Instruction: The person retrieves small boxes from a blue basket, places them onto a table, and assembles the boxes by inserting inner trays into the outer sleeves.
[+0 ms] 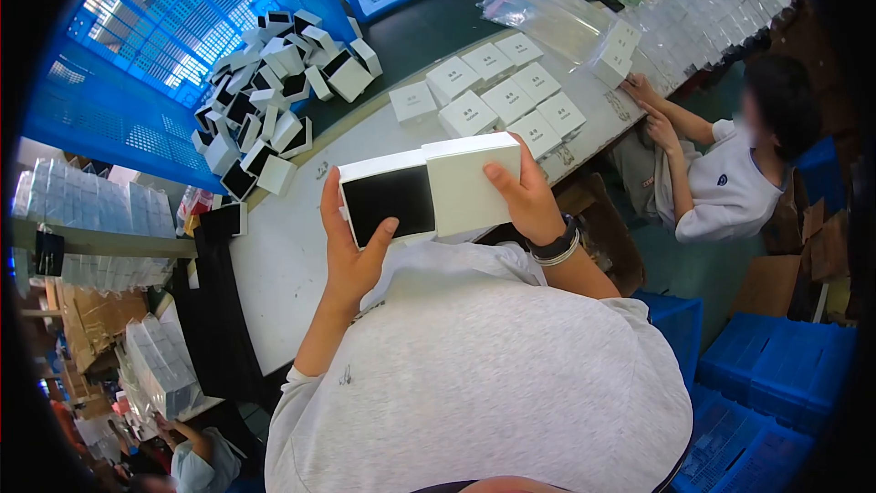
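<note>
My left hand (351,251) is closed round the left end of a white box with a black inside (388,204), its thumb on the black face. My right hand (529,196) grips a plain white box piece (470,184), thumb on top, with a dark band at the wrist. The two pieces touch side by side in front of my chest. Beyond them, small white boxes with printed labels (508,100) stand in rows on the white table (283,260). A heap of white boxes with black insides (278,82) lies at the back left.
Blue crates (151,36) stand behind the heap. Clear plastic bags (547,16) lie at the back. A person (730,169) sits at the right, hands on a stack of white boxes (617,53). Blue crates (776,361) fill the lower right. Another person (205,461) is at lower left.
</note>
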The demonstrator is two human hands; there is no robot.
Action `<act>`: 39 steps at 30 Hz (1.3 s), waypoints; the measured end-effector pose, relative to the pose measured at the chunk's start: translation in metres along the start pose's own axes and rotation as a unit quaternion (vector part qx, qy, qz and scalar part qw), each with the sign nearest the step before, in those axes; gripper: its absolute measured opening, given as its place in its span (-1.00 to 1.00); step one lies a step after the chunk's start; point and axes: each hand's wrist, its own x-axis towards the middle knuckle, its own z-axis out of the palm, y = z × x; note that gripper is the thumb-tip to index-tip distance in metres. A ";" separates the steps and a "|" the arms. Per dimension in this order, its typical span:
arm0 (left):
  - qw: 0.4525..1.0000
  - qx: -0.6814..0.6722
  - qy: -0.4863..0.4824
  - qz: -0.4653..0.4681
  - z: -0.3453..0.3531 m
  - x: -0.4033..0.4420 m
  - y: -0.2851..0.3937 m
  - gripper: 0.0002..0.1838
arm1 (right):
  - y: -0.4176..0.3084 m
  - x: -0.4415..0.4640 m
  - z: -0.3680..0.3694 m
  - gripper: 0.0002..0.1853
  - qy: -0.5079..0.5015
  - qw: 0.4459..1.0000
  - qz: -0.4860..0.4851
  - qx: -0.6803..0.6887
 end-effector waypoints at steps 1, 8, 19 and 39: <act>1.000 0.007 0.020 -0.012 0.002 -0.002 0.001 -0.12 | -0.004 0.000 0.000 -0.49 -0.028 0.998 -0.006 -0.056; 0.976 -0.216 -0.014 0.007 0.008 0.000 -0.017 -0.25 | -0.014 0.005 -0.025 -0.19 -0.097 0.984 -0.006 -0.147; 0.984 -0.159 0.052 -0.055 0.015 0.019 0.001 -0.51 | -0.003 -0.017 -0.029 -0.29 -0.103 0.995 -0.008 0.015; 0.995 -0.060 -0.081 0.019 -0.031 -0.001 0.026 -0.49 | -0.039 -0.046 -0.004 -0.23 -0.212 0.968 -0.070 -0.111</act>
